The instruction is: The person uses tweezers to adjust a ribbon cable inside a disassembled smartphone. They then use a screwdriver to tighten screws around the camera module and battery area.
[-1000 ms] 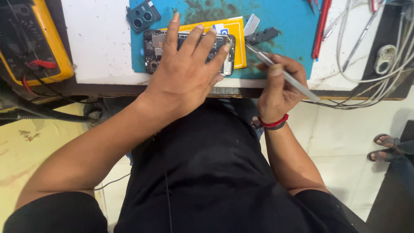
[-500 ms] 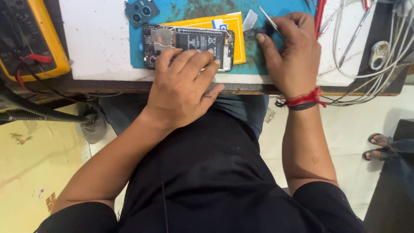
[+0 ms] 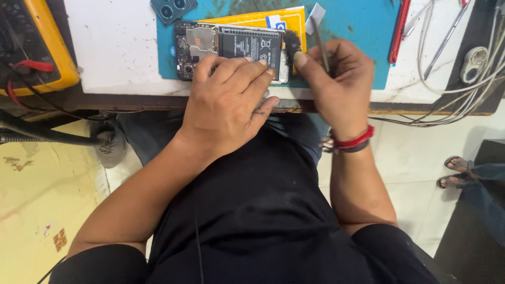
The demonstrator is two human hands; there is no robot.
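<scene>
Overhead, one opened phone (image 3: 234,50), back cover off and battery showing, lies on a teal work mat (image 3: 357,26) at the bench's near edge. Two hands work it: the left hand (image 3: 229,102) lies flat, fingers pressing its lower edge; the right hand (image 3: 334,79) pinches a pair of tweezers (image 3: 320,37) closed, thumb at the phone's right end. One yellow envelope (image 3: 273,18) sits under the phone. One yellow multimeter (image 3: 37,47) stands left; white cables (image 3: 463,89) crowd the right.
</scene>
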